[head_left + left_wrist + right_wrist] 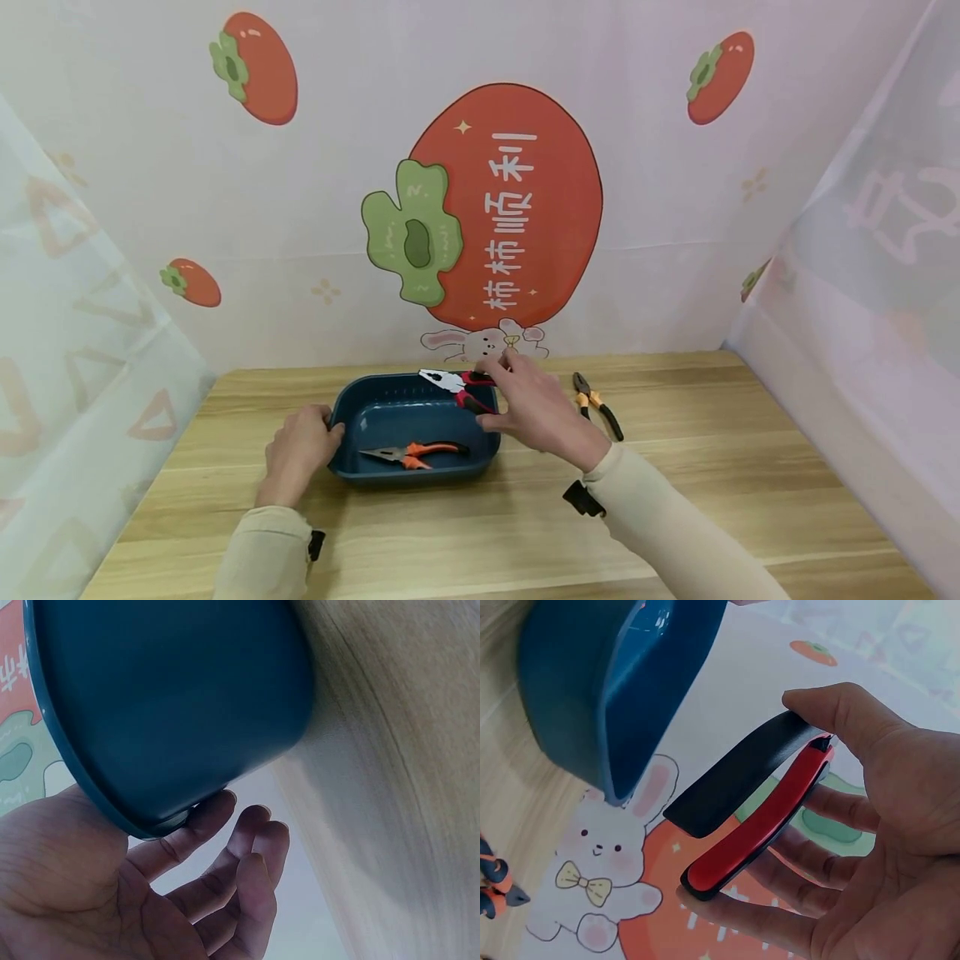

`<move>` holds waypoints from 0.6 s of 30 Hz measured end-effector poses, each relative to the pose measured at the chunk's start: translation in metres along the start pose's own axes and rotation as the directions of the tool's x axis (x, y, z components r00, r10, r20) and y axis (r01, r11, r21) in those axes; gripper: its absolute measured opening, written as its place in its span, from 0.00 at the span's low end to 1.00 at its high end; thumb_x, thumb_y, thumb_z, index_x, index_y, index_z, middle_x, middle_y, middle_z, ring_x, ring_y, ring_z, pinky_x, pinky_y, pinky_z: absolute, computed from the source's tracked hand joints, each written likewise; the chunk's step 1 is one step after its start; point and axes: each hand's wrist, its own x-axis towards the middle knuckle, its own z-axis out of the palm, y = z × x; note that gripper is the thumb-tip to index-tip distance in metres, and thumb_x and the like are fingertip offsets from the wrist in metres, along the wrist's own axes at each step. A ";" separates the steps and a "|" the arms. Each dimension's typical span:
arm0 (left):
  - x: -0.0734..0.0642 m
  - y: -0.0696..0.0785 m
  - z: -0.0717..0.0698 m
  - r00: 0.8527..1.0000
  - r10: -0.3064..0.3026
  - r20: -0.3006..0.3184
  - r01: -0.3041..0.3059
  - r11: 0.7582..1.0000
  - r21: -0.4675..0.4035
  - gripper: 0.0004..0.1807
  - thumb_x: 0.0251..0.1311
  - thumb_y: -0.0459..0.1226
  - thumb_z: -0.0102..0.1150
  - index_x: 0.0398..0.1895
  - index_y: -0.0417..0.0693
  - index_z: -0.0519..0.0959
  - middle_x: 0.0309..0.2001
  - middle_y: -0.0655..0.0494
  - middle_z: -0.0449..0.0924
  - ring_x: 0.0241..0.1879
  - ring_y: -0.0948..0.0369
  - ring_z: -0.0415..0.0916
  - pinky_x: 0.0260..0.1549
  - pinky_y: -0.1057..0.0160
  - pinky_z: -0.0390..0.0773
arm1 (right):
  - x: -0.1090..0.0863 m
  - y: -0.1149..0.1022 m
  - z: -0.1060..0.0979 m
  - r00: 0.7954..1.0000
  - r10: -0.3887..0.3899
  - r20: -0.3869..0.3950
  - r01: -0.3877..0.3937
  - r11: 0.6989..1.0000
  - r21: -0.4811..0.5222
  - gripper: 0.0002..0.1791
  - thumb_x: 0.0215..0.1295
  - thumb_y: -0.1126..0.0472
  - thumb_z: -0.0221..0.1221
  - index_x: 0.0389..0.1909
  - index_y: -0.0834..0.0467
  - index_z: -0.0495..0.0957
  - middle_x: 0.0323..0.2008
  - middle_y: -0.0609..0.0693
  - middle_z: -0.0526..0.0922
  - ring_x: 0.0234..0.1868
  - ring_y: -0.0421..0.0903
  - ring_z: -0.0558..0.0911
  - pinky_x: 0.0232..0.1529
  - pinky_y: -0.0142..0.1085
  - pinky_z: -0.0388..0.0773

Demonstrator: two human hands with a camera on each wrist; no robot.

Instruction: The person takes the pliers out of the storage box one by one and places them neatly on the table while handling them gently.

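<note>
A dark blue plastic basin (408, 479) stands on the table. My left hand (300, 448) grips its left end by the rim; in the left wrist view the fingers (206, 817) lie along the outer wall. Above the basin's right side, my right hand (536, 412) holds combination pliers (452, 382) by their red and black handles (761, 819), thumb on one handle and fingers on the other. The bright metal head points left. Long-nose pliers (415, 455) with orange and black handles lie inside the basin.
Another pair of pliers (606, 417), with orange and black handles, lies on the wooden table (675, 500) right of the basin. A white printed cloth (300, 183) with persimmon pictures hangs behind the table, and pale sheets close off both sides.
</note>
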 end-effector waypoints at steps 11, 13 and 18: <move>0.001 -0.001 0.001 1.000 0.003 0.001 -0.003 1.000 -0.004 0.13 0.71 0.38 0.56 0.26 0.45 0.73 0.22 0.50 0.70 0.23 0.52 0.70 0.23 0.55 0.65 | -0.018 0.021 -0.004 0.998 0.035 -0.059 -0.037 0.999 -0.025 0.33 0.55 0.48 0.76 0.60 0.50 0.77 0.43 0.47 0.74 0.40 0.43 0.73 0.33 0.38 0.72; 0.001 -0.002 0.001 1.000 0.007 0.001 -0.007 1.000 -0.004 0.13 0.71 0.37 0.56 0.26 0.45 0.73 0.22 0.50 0.69 0.22 0.52 0.70 0.24 0.54 0.65 | -0.021 0.026 -0.005 0.997 0.043 -0.058 -0.044 0.999 -0.026 0.32 0.55 0.48 0.76 0.60 0.50 0.77 0.43 0.46 0.75 0.39 0.42 0.73 0.32 0.37 0.71; 0.001 -0.002 0.001 1.000 0.017 -0.001 -0.017 1.000 -0.002 0.14 0.71 0.37 0.55 0.25 0.46 0.71 0.21 0.50 0.68 0.22 0.52 0.69 0.24 0.54 0.64 | -0.028 0.038 -0.006 0.996 0.058 -0.062 -0.057 0.998 0.013 0.32 0.55 0.50 0.76 0.59 0.53 0.77 0.42 0.46 0.74 0.36 0.43 0.72 0.30 0.36 0.71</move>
